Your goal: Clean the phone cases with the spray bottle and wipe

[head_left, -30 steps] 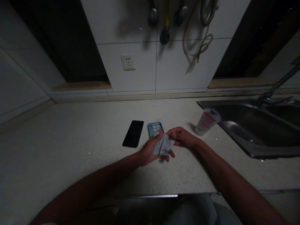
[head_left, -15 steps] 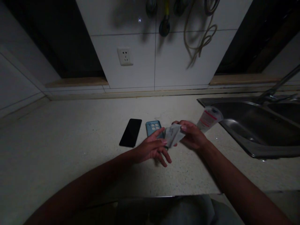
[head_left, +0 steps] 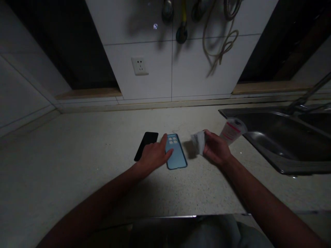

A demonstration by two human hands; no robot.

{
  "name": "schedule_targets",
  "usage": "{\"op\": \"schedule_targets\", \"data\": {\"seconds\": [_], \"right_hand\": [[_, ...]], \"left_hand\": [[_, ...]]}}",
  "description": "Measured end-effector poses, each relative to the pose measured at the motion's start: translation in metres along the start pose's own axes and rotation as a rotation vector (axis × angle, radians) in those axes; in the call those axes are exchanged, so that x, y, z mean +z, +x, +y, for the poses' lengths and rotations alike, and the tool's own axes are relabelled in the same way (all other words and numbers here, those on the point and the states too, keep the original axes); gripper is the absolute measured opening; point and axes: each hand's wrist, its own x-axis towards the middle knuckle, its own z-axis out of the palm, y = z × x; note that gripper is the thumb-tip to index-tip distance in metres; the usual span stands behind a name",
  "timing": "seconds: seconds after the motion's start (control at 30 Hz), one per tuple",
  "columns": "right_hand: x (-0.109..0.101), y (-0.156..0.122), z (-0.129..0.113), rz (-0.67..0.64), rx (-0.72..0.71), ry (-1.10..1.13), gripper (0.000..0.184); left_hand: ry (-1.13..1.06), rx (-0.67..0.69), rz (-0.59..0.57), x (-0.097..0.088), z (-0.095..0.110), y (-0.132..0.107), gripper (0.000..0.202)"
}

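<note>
The light-blue phone case, with its camera cut-outs at the far end, lies on the counter. My left hand is at its left edge, index finger stretched to the upper left corner and thumb spread over the case. Partly hidden under that hand is a black phone, screen up. To the right of the case, my right hand pinches a thin, folded white sheet above the counter. Just behind my right hand is a clear plastic cup with pink-red print.
A steel sink with a tap is set into the counter on the right. A tiled wall with a socket rises behind. Pipe fittings and a looped cord hang on the wall.
My left hand has left the white sheet and moved left and down onto the case's edge. The sheet, now only in my right hand, has shifted slightly right, uncovering the case.
</note>
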Motion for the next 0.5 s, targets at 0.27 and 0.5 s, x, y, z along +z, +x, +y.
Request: {"op": "schedule_targets", "data": {"seconds": [0.27, 0.5], "right_hand": [[0.0023, -0.0035, 0.0013, -0.030, 0.055, 0.000, 0.014], [-0.0055, -0.0049, 0.0034, 0.018, 0.058, -0.020, 0.010]], "left_hand": [[-0.239, 0.022, 0.036, 0.0042, -0.0026, 0.0018, 0.074], [-1.223, -0.207, -0.141, 0.0034, 0.0044, 0.0047, 0.081]]}}
